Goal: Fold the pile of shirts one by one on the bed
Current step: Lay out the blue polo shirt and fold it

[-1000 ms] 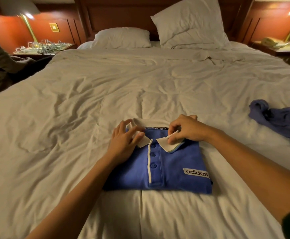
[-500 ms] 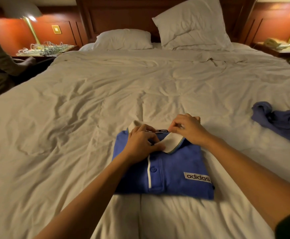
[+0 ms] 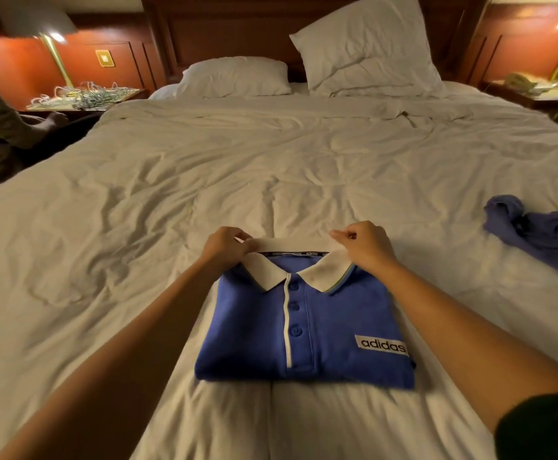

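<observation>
Left hand (image 3: 226, 244) pinches collar (image 3: 290, 244) at 9 o'clock end | right hand (image 3: 365, 247) pinches its 3 o'clock end | folded blue polo (image 3: 337, 322) on bed (image 3: 271, 161) | purple shirt (image 3: 543, 234) at 3 o'clock

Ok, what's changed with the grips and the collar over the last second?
The left grip moved from the front of the white collar to its back left corner and pinches it; the right grip let go of the collar's front and pinches the back right corner. The collar now lies flat. The folded blue polo shirt and the purple garment stayed put.
</observation>
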